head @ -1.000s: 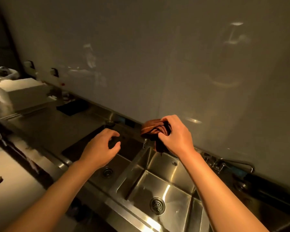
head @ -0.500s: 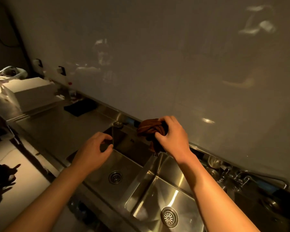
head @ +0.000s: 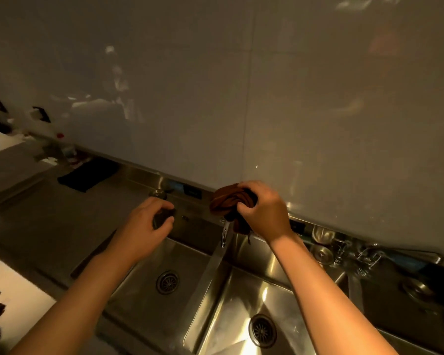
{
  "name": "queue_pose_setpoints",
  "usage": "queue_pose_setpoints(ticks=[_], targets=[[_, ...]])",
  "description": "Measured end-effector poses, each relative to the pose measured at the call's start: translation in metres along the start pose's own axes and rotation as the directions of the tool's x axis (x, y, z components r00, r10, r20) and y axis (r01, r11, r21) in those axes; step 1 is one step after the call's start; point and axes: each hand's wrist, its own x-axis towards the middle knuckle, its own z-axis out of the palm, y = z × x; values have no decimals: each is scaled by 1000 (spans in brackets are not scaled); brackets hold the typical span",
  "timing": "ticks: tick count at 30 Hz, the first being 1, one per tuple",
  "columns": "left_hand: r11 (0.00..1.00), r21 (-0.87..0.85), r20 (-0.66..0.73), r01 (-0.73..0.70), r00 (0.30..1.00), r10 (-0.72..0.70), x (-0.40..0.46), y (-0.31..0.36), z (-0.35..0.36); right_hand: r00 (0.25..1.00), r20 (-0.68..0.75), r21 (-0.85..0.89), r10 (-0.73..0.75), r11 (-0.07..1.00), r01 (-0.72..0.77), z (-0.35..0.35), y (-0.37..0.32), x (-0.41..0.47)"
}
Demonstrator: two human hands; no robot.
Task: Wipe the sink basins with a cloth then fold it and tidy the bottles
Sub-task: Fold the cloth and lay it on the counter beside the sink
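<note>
My right hand (head: 263, 213) grips a bunched brown cloth (head: 224, 199) at the back ledge, just above a small tap spout (head: 224, 235) on the divider between two steel basins. The left basin (head: 190, 254) has a round drain (head: 167, 281), and so does the middle basin (head: 287, 298). Over the back of the left basin hovers my left hand (head: 144, 226), fingers curled. A dark shape sits between its thumb and fingers; whether it holds anything is unclear.
A third basin (head: 395, 319) lies to the right, with metal taps (head: 367, 254) and a round plug (head: 323, 254) behind it. On the steel counter at left are a black mat (head: 87, 176), small items by the wall (head: 64, 152) and a white box (head: 0, 144).
The view has shifted right and closer. My left hand has moved forward towards the back of the left basin. The right hand still holds the cloth at the same spot.
</note>
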Motion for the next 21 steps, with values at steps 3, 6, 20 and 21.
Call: queue_pose_setpoints(ticks=[3,6,20,21], targets=[[999,-18,51,-38,998,39,19,-6,8,991,71,-44,111,993,-108,6,7,6],[996,-36,95,-83,992,86,40,-20,14,970,110,-98,215,974,-205,14,11,13],[973,-76,249,-217,941,229,117,-153,-12,925,-170,-174,341,913,-368,97,-50,25],[969,-94,250,-231,936,247,121,-161,-14,916,-188,-173,355,906,-387,103,-57,24]])
